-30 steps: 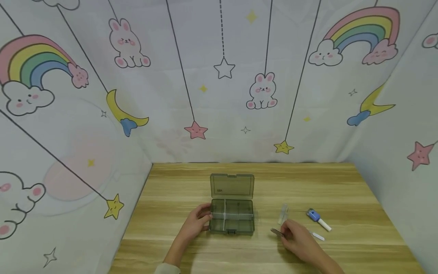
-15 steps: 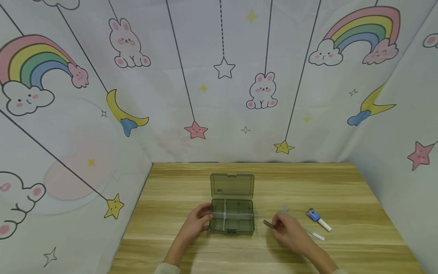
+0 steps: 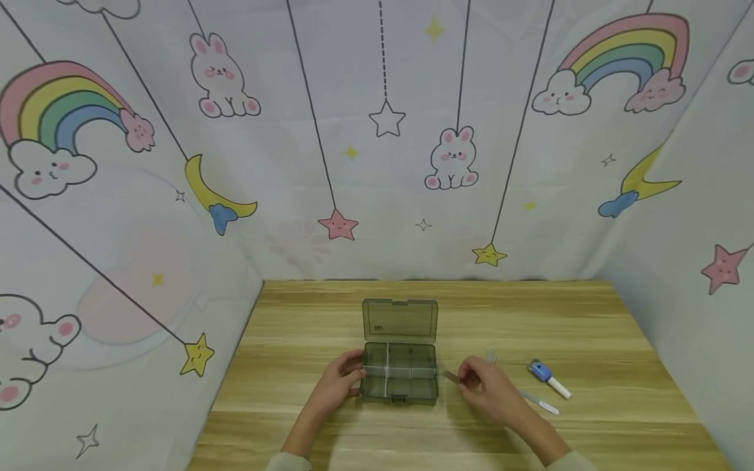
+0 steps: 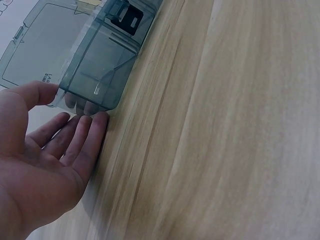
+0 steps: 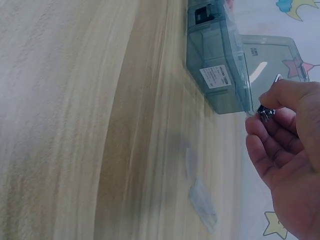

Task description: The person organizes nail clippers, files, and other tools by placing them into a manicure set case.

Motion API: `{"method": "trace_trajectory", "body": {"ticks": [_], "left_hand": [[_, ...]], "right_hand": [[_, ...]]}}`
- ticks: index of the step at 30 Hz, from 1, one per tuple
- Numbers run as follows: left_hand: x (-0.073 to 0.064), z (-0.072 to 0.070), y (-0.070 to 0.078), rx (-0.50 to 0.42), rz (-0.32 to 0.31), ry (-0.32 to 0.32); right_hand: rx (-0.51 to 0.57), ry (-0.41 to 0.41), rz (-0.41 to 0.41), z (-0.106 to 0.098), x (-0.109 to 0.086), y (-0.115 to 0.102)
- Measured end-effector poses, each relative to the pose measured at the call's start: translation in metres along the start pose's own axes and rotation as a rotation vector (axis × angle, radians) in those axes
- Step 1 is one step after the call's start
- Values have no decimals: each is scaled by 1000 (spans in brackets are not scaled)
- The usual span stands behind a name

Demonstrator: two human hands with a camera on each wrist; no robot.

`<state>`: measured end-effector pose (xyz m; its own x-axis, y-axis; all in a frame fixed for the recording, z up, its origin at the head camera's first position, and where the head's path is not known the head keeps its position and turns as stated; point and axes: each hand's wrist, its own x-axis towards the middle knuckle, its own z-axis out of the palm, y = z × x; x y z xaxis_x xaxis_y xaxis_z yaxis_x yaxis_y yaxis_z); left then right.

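A grey-green see-through storage box (image 3: 406, 398) with inner dividers sits on the table, its lid (image 3: 400, 320) raised at the back. Along the box's left end, my left hand (image 3: 337, 387) holds it, thumb at the rim and fingertips against the side wall (image 4: 85, 95). My right hand (image 3: 495, 396) pinches a small metal nail clipper (image 3: 451, 377) between thumb and fingers, just off the box's right side. Its shiny end (image 5: 266, 113) shows at the fingertips in the right wrist view, overlapping the box's far edge there.
A clear plastic piece (image 3: 491, 356) lies partly behind my right hand. Farther right are a blue and white tool (image 3: 548, 376) and a slim grey and white stick (image 3: 546, 406). A cartoon-printed cloth (image 3: 400, 248) hangs behind the wooden table.
My right hand has carried the nail clipper leftward and slightly back, closer to the box. The left hand and the box have stayed where they were.
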<state>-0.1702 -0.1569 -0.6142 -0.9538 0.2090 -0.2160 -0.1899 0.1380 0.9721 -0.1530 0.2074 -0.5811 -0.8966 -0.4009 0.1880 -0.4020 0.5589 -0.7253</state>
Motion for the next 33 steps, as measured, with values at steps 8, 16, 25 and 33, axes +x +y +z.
{"method": "trace_trajectory", "body": {"ticks": [8, 16, 25, 33], "left_hand": [[1, -2, -1, 12, -4, -6], [-1, -2, 1, 13, -7, -11], [-1, 0, 2, 2, -7, -5], [1, -1, 2, 0, -11, -3]], "right_hand": [[9, 15, -23, 2, 12, -5], [-19, 33, -53, 7, 20, -13], [-62, 33, -64, 14, 38, -27], [45, -8, -76, 29, 60, -39]]}}
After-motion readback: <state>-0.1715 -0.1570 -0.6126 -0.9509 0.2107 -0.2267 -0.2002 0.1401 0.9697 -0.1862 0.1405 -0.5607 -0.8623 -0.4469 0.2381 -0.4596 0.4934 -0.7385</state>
